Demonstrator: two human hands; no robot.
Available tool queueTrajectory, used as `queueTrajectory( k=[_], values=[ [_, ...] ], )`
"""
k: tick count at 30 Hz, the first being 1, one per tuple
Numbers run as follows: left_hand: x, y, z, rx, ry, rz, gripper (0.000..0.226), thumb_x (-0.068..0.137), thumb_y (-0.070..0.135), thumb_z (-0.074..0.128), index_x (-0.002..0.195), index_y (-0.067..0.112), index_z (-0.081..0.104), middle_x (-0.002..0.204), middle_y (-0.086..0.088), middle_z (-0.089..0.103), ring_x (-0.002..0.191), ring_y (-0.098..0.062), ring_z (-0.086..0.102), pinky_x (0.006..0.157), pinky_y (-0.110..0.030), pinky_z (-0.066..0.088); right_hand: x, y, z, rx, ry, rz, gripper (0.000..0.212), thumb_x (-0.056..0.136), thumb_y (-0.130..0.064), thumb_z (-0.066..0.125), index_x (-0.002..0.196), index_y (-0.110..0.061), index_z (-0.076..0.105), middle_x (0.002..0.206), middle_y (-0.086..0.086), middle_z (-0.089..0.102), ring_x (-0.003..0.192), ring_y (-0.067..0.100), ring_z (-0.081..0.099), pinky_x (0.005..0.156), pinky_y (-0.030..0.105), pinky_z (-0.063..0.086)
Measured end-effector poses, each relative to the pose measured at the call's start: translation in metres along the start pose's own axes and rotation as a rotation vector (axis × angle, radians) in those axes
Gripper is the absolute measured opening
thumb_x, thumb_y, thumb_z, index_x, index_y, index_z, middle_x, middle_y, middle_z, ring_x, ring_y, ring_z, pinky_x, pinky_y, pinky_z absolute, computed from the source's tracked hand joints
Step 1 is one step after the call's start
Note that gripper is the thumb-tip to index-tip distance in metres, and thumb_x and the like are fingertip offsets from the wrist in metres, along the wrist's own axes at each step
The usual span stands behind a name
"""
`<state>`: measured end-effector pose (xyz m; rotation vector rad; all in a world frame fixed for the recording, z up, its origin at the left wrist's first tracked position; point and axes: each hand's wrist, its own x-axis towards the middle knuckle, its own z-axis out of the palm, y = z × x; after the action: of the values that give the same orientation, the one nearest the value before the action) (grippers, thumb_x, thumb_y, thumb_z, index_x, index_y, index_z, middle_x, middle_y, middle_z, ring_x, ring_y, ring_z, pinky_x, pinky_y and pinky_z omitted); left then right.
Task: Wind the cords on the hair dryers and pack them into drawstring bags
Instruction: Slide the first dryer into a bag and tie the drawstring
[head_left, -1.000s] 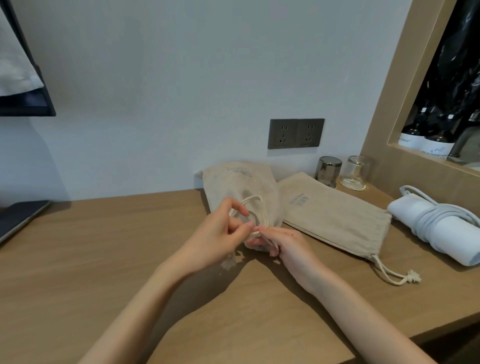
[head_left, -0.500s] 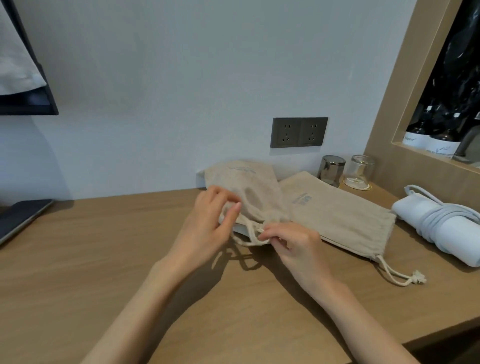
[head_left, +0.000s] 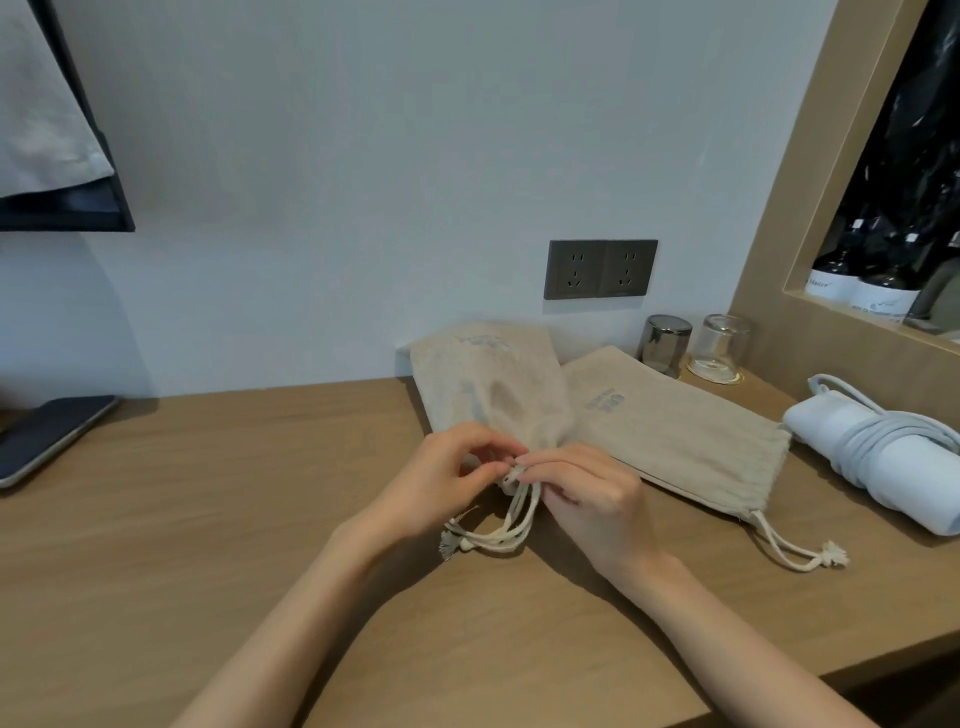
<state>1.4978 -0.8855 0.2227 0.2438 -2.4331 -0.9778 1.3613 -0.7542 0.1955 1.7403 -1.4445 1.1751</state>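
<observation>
A bulging beige drawstring bag (head_left: 488, 384) lies on the wooden desk (head_left: 208, 519), its gathered mouth toward me. My left hand (head_left: 441, 483) and my right hand (head_left: 587, 493) meet at that mouth, and both pinch the cinched neck where the white drawstring (head_left: 504, 535) comes out. The cord's loops and knotted end trail onto the desk below my hands. A second, flat beige bag (head_left: 675, 436) lies to the right, its own drawstring (head_left: 800, 553) loose on the desk. A white hair dryer (head_left: 893, 467) with its cord wound round it lies at the far right.
Two upturned glasses (head_left: 691, 345) stand at the back by the wall, under a dark double socket (head_left: 600, 268). A phone (head_left: 47, 436) lies at the desk's left edge. A wooden niche with bottles (head_left: 857, 291) rises on the right.
The bag's mouth has been drawn tight. My hands came together at the neck, and the drawstring now hangs in long loops toward me instead of sitting bunched at the opening.
</observation>
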Motion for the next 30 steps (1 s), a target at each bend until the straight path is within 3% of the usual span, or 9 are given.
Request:
queueTrajectory(
  k=[3, 7, 11, 17, 23, 25, 30],
  values=[
    [-0.001, -0.003, 0.002, -0.005, -0.047, -0.009, 0.025, 0.089, 0.017, 0.063, 0.106, 0.035, 0.068, 0.097, 0.014, 0.063, 0.092, -0.002, 0.058, 0.084, -0.021, 0.047, -0.002, -0.002, 0.001, 0.106, 0.009, 0.148, 0.008, 0.082, -0.013, 0.068, 0.081, -0.010, 0.076, 0.086, 0.001, 0.069, 0.081, 0.005, 0.063, 0.071, 0.020, 0.052],
    [-0.002, -0.004, 0.005, -0.029, -0.066, -0.002, 0.030, 0.088, 0.015, 0.064, 0.098, 0.044, 0.065, 0.092, 0.016, 0.061, 0.089, -0.001, 0.057, 0.080, -0.016, 0.044, -0.003, -0.003, 0.004, 0.104, 0.006, 0.269, 0.009, 0.072, -0.008, 0.078, 0.077, -0.015, 0.077, 0.075, -0.005, 0.057, 0.074, 0.002, 0.050, 0.065, 0.010, 0.038],
    [-0.004, -0.007, 0.004, -0.050, -0.025, -0.027, 0.018, 0.085, 0.017, 0.068, 0.090, 0.035, 0.067, 0.089, 0.011, 0.067, 0.084, -0.004, 0.063, 0.076, -0.021, 0.052, -0.003, -0.003, 0.003, 0.169, -0.015, 0.372, 0.018, 0.068, -0.009, 0.083, 0.078, -0.023, 0.077, 0.074, -0.007, 0.063, 0.078, 0.005, 0.051, 0.065, 0.017, 0.041],
    [-0.009, -0.008, -0.002, 0.070, 0.012, -0.032, 0.007, 0.086, 0.024, 0.066, 0.089, 0.030, 0.067, 0.090, 0.012, 0.065, 0.085, -0.001, 0.062, 0.078, -0.021, 0.053, -0.009, 0.000, -0.006, 0.193, -0.180, 0.328, 0.022, 0.086, -0.030, 0.058, 0.100, -0.023, 0.075, 0.093, -0.011, 0.064, 0.092, 0.006, 0.052, 0.076, 0.016, 0.042],
    [-0.009, -0.014, -0.009, 0.091, 0.031, -0.088, 0.009, 0.086, 0.023, 0.066, 0.088, 0.032, 0.066, 0.090, 0.013, 0.067, 0.085, 0.002, 0.061, 0.076, -0.017, 0.050, -0.020, 0.018, -0.021, 0.035, -0.293, 0.357, 0.031, 0.089, -0.037, 0.056, 0.101, -0.015, 0.075, 0.096, -0.011, 0.059, 0.092, 0.004, 0.043, 0.082, 0.011, 0.035],
    [-0.009, -0.010, -0.005, 0.038, 0.041, -0.089, 0.010, 0.088, 0.021, 0.065, 0.087, 0.031, 0.064, 0.090, 0.012, 0.066, 0.083, 0.001, 0.061, 0.073, -0.017, 0.049, -0.019, 0.015, -0.020, 0.024, -0.297, 0.342, 0.036, 0.089, -0.038, 0.049, 0.101, -0.015, 0.074, 0.093, -0.011, 0.059, 0.090, 0.003, 0.043, 0.079, 0.013, 0.037],
    [-0.007, -0.002, 0.009, -0.322, 0.020, -0.139, 0.008, 0.095, 0.017, 0.054, 0.096, 0.010, 0.058, 0.105, 0.002, 0.071, 0.080, -0.008, 0.066, 0.065, -0.017, 0.049, -0.017, 0.011, -0.018, 0.001, -0.261, 0.325, 0.034, 0.089, -0.036, 0.049, 0.102, -0.016, 0.074, 0.091, -0.009, 0.060, 0.087, 0.005, 0.046, 0.073, 0.020, 0.040]
  ],
)
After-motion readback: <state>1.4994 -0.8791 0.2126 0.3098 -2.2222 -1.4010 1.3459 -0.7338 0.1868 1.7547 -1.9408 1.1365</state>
